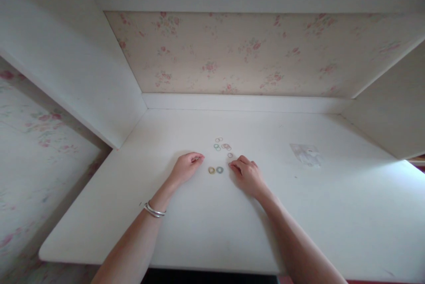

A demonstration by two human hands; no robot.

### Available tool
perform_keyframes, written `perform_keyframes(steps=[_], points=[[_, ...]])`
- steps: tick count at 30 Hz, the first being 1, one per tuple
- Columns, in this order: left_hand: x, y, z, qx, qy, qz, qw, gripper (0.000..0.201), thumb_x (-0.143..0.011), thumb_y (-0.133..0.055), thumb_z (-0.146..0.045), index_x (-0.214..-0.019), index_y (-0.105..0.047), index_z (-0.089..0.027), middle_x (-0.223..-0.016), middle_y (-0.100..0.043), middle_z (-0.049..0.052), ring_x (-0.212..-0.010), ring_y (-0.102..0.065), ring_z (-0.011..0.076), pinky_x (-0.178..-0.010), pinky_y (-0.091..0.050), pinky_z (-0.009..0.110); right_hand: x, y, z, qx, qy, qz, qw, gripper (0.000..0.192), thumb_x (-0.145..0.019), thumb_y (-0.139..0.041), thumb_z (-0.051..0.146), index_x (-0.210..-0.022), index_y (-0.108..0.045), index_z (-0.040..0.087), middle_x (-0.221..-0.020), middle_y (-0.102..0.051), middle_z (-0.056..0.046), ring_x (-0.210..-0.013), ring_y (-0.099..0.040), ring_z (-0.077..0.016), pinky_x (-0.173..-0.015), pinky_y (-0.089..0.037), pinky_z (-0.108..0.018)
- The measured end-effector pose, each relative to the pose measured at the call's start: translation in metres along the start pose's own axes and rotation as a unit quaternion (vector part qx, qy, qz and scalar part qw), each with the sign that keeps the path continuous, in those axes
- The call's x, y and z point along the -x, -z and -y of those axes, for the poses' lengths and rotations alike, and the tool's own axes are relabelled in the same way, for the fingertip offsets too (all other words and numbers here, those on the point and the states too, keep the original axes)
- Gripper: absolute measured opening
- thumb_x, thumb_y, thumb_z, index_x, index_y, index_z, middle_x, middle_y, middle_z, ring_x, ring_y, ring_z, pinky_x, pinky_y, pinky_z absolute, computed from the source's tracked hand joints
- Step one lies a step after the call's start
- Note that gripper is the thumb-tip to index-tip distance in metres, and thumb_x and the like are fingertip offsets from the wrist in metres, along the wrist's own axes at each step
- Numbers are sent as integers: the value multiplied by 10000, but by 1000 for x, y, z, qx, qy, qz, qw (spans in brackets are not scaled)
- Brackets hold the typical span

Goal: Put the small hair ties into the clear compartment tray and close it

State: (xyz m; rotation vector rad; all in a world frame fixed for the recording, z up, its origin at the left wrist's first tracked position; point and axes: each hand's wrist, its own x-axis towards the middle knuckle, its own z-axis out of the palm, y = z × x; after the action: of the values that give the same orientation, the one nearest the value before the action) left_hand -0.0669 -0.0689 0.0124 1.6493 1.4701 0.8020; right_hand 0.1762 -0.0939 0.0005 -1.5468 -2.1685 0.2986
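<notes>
Small thin coloured rings, like rubber bands, lie on the white desk between my hands. My right hand [245, 172] is closed, its thumb and fingertips pinching a reddish rubber band [229, 164] at the desk surface. My left hand [187, 166] rests to the left with thumb and fingers pressed together; what they hold, if anything, cannot be made out. Nearest me lie a yellow rubber band bundle [211, 170] and a blue-green rubber band bundle [219, 170], side by side. Farther back are green bands [216, 147], overlapping pink bands [226, 146], pale beige bands [218, 140] and one separate brownish band [230, 155].
A crumpled clear plastic bag [306, 155] lies on the white desk [186, 235] to the right. White side panels [109, 76] and a floral-papered wall [239, 54] enclose the back. A silver bracelet [155, 210] circles my left wrist.
</notes>
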Motion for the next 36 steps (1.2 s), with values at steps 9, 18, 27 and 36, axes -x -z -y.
perform_keyframes(steps=[9,18,27,36], points=[[-3,-2,8,3,-23,1,1000,306,-822,-510,-412,-956,-677,-192,-973,-705,31,-888,-646,168,-808,-486,262,3,-10,24,-95,81,-25,992,218,-920,-440,257,-906,-656,231,-830,-592,-28,-749,-544,-134,-700,-393,-252],[-2,0,7,-8,-21,4,1000,312,-828,-499,-416,-955,-678,-196,-958,-706,31,-862,-646,170,-789,-489,267,3,-9,25,-75,83,9,994,238,-918,-433,258,-899,-670,244,-825,-598,-21,-735,-546,-126,-715,-390,-263],[1,1,2,-6,-15,-9,1000,301,-826,-508,-399,-946,-682,-186,-961,-707,36,-865,-646,169,-805,-492,278,-2,2,17,-165,-49,-148,974,307,-890,-436,387,-883,-684,206,-783,-574,-44,-672,-519,-133,-633,-409,-258],[-3,-21,-40,-162,-139,24,977,259,-857,-474,-334,-935,-688,-212,-930,-688,30,-812,-620,158,-756,-464,255,-18,2,-16,-276,-213,-207,914,301,-811,-512,422,-840,-697,187,-739,-572,-25,-649,-496,-146,-614,-375,-277]])
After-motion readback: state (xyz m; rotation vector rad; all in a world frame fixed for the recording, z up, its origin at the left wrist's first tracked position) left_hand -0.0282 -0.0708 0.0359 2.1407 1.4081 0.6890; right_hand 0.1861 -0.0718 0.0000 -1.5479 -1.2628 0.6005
